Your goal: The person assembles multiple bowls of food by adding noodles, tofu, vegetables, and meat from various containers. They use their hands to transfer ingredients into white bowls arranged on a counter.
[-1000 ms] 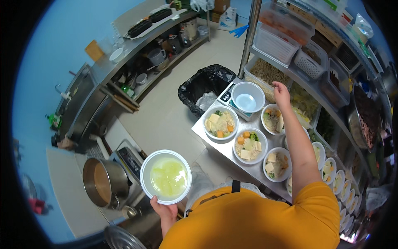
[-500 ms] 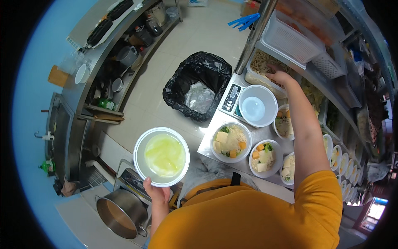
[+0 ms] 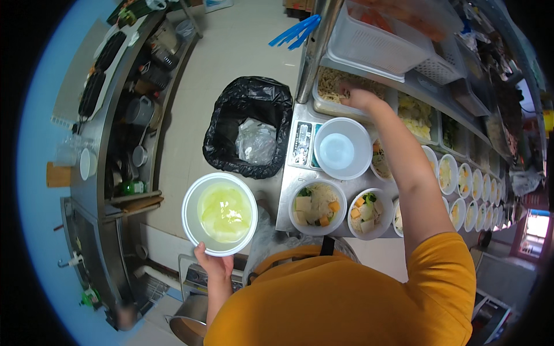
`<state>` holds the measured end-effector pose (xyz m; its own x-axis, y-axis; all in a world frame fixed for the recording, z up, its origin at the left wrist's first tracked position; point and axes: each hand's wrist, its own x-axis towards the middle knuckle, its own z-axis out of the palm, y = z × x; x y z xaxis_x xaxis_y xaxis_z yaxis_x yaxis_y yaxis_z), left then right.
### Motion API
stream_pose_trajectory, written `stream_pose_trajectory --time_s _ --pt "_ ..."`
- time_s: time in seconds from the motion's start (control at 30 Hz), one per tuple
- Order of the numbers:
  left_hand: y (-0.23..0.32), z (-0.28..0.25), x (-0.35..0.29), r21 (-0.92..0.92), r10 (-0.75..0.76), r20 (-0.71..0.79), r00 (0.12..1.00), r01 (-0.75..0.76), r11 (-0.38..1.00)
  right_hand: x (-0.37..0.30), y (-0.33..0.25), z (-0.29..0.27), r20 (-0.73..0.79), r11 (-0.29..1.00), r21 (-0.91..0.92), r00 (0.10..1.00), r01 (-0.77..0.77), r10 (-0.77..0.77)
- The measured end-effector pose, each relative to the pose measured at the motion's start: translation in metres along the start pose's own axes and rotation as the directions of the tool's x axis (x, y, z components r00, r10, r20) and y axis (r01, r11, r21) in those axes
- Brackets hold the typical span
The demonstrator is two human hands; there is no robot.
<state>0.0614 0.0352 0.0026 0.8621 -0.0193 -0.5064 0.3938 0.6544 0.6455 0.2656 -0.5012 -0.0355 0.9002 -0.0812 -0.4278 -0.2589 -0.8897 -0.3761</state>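
Below the camera, over the floor to the left of the steel counter (image 3: 288,190), the left hand (image 3: 214,266) grips a white round bowl (image 3: 220,214) by its near rim, thumb over the edge, fingers closed beneath. Pale yellow-green liquid fills the bowl. It sits level, clear of the counter, just beside a black-lined waste bin (image 3: 249,134).

Right hand (image 3: 356,98) is stretched forward into a tray of pale noodles (image 3: 334,86) at the back of the counter. Fingers dip into the strands; whether they have closed on any cannot be told.

Between the two hands: an empty white bowl (image 3: 342,148) on a small scale (image 3: 302,144), two filled bowls of tofu and vegetables (image 3: 317,206) (image 3: 369,212) at the counter's near edge, and a row of further filled bowls (image 3: 461,184) running right. A white slotted basket (image 3: 381,43) sits on the shelf above.

Against half a second ago: the right hand has gone further from the scale bowl's edge into the noodle tray. The held bowl keeps roughly the same place relative to the body, and the grip is unchanged. View has swung, so the bin now sits higher in frame and the large pot at lower left is nearly cut off.
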Motion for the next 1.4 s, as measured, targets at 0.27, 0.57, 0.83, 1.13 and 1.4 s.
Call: stream_pose_trajectory --time_s 0.27,0.57,0.83,1.13,1.4 --pt "0.028 -0.001 0.035 0.041 -0.06 0.057 0.997 0.057 0.997 -0.036 0.041 -0.016 -0.262 0.911 0.411 0.954 -0.03 0.149" --pt "0.043 -0.014 0.04 0.05 -0.108 0.008 0.994 0.107 0.993 -0.042 0.027 -0.024 -0.215 0.931 0.332 0.949 -0.15 0.229" --pt "0.046 -0.001 0.042 0.08 -0.095 -0.019 0.995 0.096 0.992 -0.023 0.015 -0.025 -0.078 0.882 0.331 0.921 -0.337 0.381" --pt "0.048 -0.012 0.04 0.099 -0.089 0.009 0.996 0.088 0.991 -0.062 0.075 -0.021 -0.307 0.032 0.944 0.842 0.327 0.443" --pt "0.046 -0.013 0.044 0.129 -0.097 0.026 0.995 0.093 0.987 -0.015 0.043 0.01 -0.424 0.955 0.073 0.858 -0.287 0.29"
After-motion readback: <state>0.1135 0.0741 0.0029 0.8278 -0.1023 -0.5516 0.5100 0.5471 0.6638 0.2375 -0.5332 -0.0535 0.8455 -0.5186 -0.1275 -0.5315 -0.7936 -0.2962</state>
